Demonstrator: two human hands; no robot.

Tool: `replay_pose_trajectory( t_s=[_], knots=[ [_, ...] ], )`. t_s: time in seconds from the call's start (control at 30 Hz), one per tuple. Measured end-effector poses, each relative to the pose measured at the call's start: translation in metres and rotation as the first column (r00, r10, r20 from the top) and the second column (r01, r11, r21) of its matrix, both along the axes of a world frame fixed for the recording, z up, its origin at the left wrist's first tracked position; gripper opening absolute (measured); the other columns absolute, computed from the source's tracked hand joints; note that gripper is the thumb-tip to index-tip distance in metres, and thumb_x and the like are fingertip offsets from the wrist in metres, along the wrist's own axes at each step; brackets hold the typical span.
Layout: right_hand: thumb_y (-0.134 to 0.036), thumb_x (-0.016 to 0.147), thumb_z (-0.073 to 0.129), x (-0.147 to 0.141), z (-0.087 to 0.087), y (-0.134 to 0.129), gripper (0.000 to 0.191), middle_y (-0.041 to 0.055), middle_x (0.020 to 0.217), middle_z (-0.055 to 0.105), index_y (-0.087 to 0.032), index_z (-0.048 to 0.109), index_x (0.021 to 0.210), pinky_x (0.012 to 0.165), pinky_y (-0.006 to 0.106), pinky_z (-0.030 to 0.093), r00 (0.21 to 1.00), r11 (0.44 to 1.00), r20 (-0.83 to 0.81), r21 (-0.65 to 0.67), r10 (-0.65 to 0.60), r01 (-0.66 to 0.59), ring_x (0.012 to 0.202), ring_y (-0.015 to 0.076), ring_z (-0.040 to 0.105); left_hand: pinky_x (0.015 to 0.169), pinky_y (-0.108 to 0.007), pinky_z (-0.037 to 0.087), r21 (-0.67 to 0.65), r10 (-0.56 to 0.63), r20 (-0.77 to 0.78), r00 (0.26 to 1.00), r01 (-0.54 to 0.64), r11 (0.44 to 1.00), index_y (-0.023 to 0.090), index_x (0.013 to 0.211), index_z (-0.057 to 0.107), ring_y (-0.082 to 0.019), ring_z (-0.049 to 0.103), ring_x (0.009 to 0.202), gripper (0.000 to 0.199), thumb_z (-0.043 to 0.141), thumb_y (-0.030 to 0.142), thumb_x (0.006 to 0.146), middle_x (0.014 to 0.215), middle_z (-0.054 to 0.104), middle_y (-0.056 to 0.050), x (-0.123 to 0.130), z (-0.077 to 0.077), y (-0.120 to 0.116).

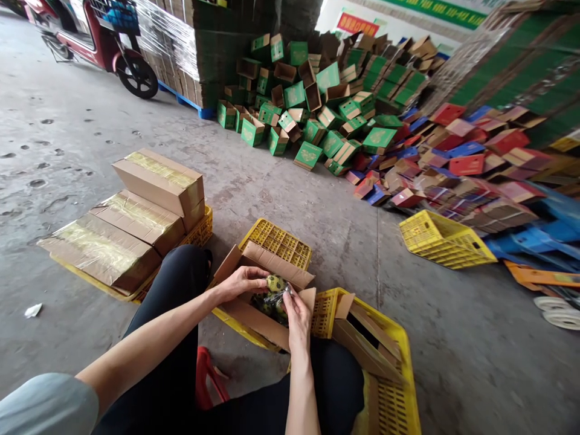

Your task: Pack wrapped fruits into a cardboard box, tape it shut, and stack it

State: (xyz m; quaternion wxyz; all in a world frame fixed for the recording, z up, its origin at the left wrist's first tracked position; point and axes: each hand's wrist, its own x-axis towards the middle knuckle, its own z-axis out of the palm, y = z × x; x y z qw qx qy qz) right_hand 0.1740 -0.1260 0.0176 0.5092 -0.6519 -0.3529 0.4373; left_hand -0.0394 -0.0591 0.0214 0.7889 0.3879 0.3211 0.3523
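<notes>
Both hands meet over an open cardboard box [260, 323] set on a yellow plastic crate [277, 243] in front of my knees. Between them is a yellow-green, dark-spotted bundle in clear plastic [275, 283]; its exact kind is unclear. My left hand [244, 282] pinches the bundle's left side with thumb and fingertips. On the other side, my right hand [296, 309] has its fingers closed on the shiny plastic film. More dark and yellow-green pieces show below, inside the box, partly covered by my hands. The box flaps stand open.
Taped cartons [156, 208] lie on a yellow crate at left. Another open carton [367, 338] sits in a yellow crate [410, 386] by my right knee. Ahead are heaps of green boxes [308, 155] and red-blue boxes [466, 164], an angled yellow crate [446, 241] and a scooter [97, 45].
</notes>
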Motion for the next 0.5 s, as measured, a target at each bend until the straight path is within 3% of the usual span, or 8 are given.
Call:
replay_pose_trajectory(
  t_s=[0.1, 0.23, 0.37, 0.5],
  knots=[
    [-0.057, 0.069, 0.084, 0.000, 0.004, 0.001, 0.048, 0.0113, 0.137, 0.071, -0.022, 0.085, 0.101, 0.104, 0.042, 0.057, 0.993, 0.995, 0.095, 0.072, -0.076, 0.070, 0.126, 0.0339, 0.065, 0.090, -0.034, 0.057, 0.038, -0.010, -0.030, 0.999, 0.011, 0.999, 0.014, 0.128, 0.073, -0.021, 0.073, 0.092, 0.069, 0.092, 0.050, 0.072, 0.108, 0.077, -0.012, 0.001, -0.001, -0.001],
    [-0.058, 0.070, 0.085, -0.004, 0.010, -0.002, 0.056, 0.0106, 0.116, 0.080, -0.020, 0.082, 0.113, 0.099, 0.046, 0.059, 0.998, 1.000, -0.059, 0.027, -0.012, 0.014, 0.111, 0.0331, 0.073, 0.076, -0.028, 0.057, 0.062, -0.047, -0.108, 0.993, 0.054, 0.997, 0.015, 0.137, 0.067, -0.017, 0.073, 0.079, 0.076, 0.085, 0.059, 0.077, 0.099, 0.077, -0.010, 0.003, -0.001, -0.002],
    [-0.058, 0.068, 0.087, -0.006, 0.010, -0.004, 0.050, 0.0086, 0.101, 0.083, -0.020, 0.084, 0.100, 0.090, 0.040, 0.061, 0.990, 0.997, -0.113, 0.003, -0.081, 0.082, 0.098, 0.0300, 0.076, 0.066, -0.025, 0.056, 0.055, -0.074, -0.143, 0.987, 0.083, 0.995, 0.013, 0.112, 0.075, -0.017, 0.073, 0.070, 0.065, 0.078, 0.069, 0.079, 0.087, 0.075, -0.008, 0.005, 0.003, -0.001],
    [-0.058, 0.068, 0.088, -0.006, 0.008, -0.003, 0.051, 0.0102, 0.098, 0.083, -0.017, 0.083, 0.099, 0.076, 0.036, 0.061, 0.976, 0.992, -0.175, -0.016, -0.128, 0.128, 0.091, 0.0282, 0.075, 0.064, -0.026, 0.057, 0.070, -0.048, -0.140, 0.989, 0.058, 0.996, 0.012, 0.094, 0.075, -0.018, 0.073, 0.067, 0.064, 0.075, 0.073, 0.078, 0.081, 0.074, -0.008, 0.007, 0.008, -0.002]
  ],
)
